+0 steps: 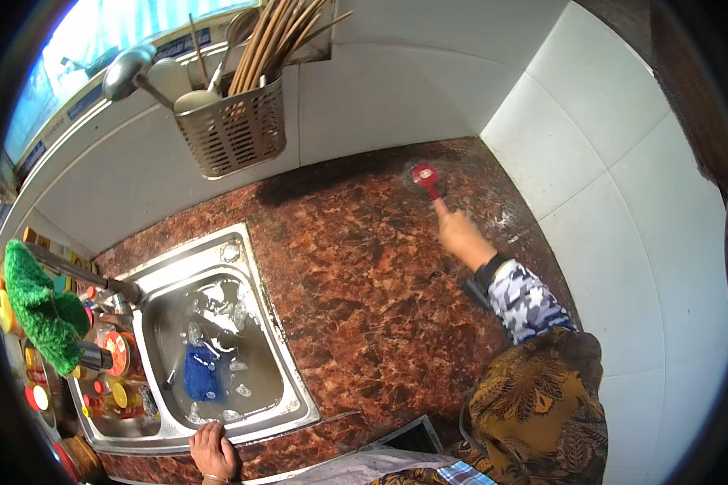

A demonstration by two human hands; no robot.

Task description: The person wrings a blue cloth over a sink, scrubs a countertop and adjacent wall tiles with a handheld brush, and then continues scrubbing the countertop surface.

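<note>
My right hand [465,239] grips the handle of a red scrubber [425,176] with a round head. A greyish fringe like steel wool shows around the head, which rests on the brown marble-patterned countertop [364,291] near the back right corner. Fingers curled over, my left hand [212,451] rests on the front rim of the stainless steel sink [273,424]. Cloudy water with bubbles stands in the larger basin, where a blue cloth [202,373] lies partly under water.
A green cloth [42,309] hangs over the faucet [112,285]. Several jars and bottles [121,394] crowd the smaller basin and the left side. A perforated metal basket [236,130] of chopsticks and ladles hangs on the back wall. A tiled wall [600,242] bounds the right.
</note>
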